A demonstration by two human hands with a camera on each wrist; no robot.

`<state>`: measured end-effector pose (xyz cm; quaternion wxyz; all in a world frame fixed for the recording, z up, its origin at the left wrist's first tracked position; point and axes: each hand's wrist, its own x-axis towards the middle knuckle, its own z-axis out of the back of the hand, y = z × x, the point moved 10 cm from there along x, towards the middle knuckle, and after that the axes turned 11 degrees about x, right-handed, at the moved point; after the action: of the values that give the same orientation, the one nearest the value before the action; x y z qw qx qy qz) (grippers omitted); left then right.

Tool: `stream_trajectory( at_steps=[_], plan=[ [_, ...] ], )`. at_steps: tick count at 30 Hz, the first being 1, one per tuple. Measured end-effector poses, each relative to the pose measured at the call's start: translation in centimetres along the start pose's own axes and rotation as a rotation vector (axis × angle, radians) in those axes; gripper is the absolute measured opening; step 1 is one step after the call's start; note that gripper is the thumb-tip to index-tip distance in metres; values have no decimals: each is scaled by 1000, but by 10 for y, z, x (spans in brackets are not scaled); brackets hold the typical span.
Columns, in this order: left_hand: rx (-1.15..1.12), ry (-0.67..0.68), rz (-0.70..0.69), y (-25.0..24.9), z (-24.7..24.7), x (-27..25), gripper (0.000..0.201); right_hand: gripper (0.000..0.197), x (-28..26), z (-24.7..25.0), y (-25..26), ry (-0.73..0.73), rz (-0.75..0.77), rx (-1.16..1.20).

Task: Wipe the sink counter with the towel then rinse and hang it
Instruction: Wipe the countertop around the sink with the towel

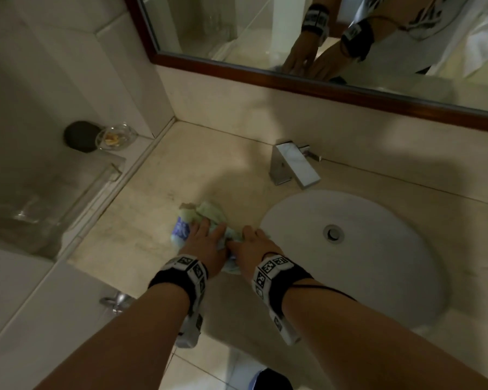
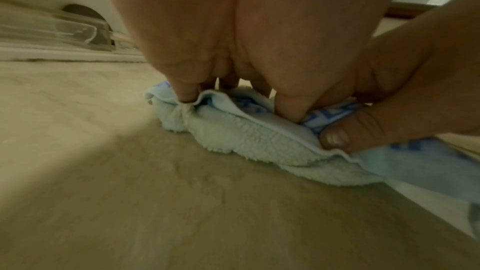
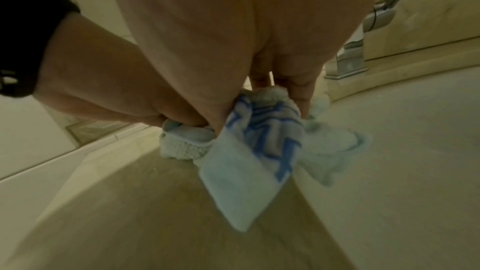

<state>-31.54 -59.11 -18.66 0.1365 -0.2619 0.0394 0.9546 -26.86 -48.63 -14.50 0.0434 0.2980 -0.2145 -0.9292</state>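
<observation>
Two hands press my bunched towel point(image 1: 206, 218) onto the tabletop point(image 1: 152, 192): left hand point(image 1: 206, 244) and right hand point(image 1: 254, 244) side by side, basin point(image 1: 378, 249) right of them. Left wrist: fingers point(image 2: 187, 91) dig into terry folds. Right wrist: blue lettering under my fingers point(image 3: 302, 93), unreadable.

The towel point(image 3: 262, 151) is pale mint-white terry with a band of bright blue angular, maze-like figures; the counter point(image 1: 158, 192) is beige stone, faintly mottled with darker streaks; the sink basin point(image 1: 378, 249) is plain white, its drain point(image 1: 333, 233) silvery; the faucet point(image 1: 293, 164) is polished chrome; the mirror frame point(image 1: 265, 73) is dark reddish-brown wood; both wristbands point(image 1: 186, 273) are black, carrying white blocks printed with black square-patterned markers; the wall tiles point(image 1: 54, 66) are cream.
</observation>
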Motion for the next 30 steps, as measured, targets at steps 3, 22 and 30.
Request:
stream_trajectory(
  at_steps=[3, 22, 30],
  plan=[
    [-10, 12, -32, -15, -16, -35, 74, 31, -33, -19, -3, 16, -10, -20],
    [134, 113, -691, -294, -120, -233, 76, 42, -343, -116, -204, -250, -471, 203],
    [285, 135, -904, -422, -136, -249, 78, 43, -424, -122, -318, -317, -662, 298]
  ],
)
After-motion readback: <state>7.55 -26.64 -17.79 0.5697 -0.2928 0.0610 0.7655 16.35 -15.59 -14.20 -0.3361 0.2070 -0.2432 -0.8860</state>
